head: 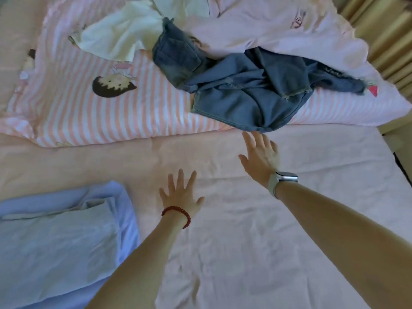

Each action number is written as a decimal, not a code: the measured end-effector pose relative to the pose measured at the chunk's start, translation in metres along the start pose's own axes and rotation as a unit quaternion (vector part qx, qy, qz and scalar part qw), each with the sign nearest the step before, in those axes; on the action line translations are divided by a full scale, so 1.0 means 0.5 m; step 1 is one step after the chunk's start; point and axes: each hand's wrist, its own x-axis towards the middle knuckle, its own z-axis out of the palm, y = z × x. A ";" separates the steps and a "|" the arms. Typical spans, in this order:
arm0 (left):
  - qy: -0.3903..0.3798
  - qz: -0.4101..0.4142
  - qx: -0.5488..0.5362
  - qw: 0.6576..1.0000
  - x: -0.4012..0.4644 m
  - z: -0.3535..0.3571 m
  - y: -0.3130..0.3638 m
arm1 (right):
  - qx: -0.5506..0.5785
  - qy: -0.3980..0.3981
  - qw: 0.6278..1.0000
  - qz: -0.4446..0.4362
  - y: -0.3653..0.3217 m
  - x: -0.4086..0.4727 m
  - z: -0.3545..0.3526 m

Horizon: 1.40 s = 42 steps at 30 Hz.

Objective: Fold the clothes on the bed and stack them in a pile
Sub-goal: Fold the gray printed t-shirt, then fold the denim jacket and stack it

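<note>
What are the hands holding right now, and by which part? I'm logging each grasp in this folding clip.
Nothing. The left hand and the right hand are both open with spread fingers, the right one just short of the crumpled jeans.

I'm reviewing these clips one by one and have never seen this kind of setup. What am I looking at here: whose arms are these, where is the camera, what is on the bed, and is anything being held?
There is no machine here. A person wears a wide-angle camera on the head, so the one picture looks forward and down along their own arms. The left hand, with a red bead bracelet, and the right hand, with a watch, are both open with fingers spread and hold nothing. The right hand reaches toward crumpled jeans lying on a pink striped quilt. Behind the jeans lie a white garment and a pale pink garment, both unfolded. Near the left arm, a light blue garment lies folded on the pink sheet.
</note>
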 end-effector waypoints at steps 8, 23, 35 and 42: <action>0.076 -0.015 0.080 0.994 0.051 0.110 -0.005 | -0.050 0.062 0.997 0.002 0.023 0.172 0.069; 0.096 0.027 -0.161 0.982 -0.007 0.046 -0.015 | 0.156 0.164 0.974 -0.025 0.082 -0.105 0.022; 0.145 -0.031 -0.398 0.905 -0.365 0.049 -0.020 | 0.316 0.035 0.948 0.027 -0.106 -0.629 -0.021; 0.042 0.022 -0.295 0.954 -0.467 0.076 -0.019 | 0.393 -0.084 0.915 0.044 -0.199 -0.837 -0.040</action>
